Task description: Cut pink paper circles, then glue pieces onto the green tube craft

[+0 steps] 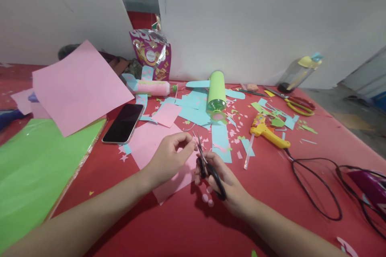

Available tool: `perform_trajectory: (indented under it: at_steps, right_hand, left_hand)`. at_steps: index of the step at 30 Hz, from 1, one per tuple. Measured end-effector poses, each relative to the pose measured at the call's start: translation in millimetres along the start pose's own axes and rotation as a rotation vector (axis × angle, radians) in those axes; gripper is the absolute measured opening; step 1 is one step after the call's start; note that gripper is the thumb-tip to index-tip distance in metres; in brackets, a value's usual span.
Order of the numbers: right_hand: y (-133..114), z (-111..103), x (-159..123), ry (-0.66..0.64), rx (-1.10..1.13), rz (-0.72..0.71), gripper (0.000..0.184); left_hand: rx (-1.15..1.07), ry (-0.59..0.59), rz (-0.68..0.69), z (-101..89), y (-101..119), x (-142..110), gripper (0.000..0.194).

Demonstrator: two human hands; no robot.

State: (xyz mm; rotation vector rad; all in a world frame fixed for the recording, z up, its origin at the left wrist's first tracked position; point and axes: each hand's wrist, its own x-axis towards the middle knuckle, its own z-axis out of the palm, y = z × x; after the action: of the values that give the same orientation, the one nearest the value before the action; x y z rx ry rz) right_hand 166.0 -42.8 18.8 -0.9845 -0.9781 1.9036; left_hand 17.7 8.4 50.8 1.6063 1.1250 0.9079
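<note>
My right hand (224,180) is wrapped round the black handles of a pair of scissors (214,178), whose blades point up and away, slightly parted. Close by the blades, my left hand (175,154) is closed in a pinch of thumb and forefinger. Whatever sits in that pinch is too small to make out. Beneath both hands lies a sheet of pink paper (144,140). Several small pink paper circles (205,198) rest on the red table just below the scissors. Beyond my hands, a strip of light blue paper (221,140) lies among scraps.
A green-wrapped bottle (216,88) and a pink-wrapped bottle (153,88) lie at the back. Left are a phone (123,123), a large pink sheet (80,88) and a green pack (39,176). Right are a yellow glue gun (269,134) with a trailing cord and red-and-yellow-handled scissors (298,104).
</note>
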Motion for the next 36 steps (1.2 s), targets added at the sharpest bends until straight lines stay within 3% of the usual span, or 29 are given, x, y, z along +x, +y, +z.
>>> perform_trajectory:
  at_steps: [20,36]
  right_hand:
    - [1.2,-1.2,-3.0,-0.042,-0.041,-0.023,0.061]
    - [3.6,-4.2,-3.2,-0.115,-0.047,-0.055,0.056]
  left_hand:
    - [-0.032,0.068,-0.056,12.9,-2.8,-6.9,0.025]
    - [-0.015,0.047,-0.067,15.8,2.0,-11.1,0.026]
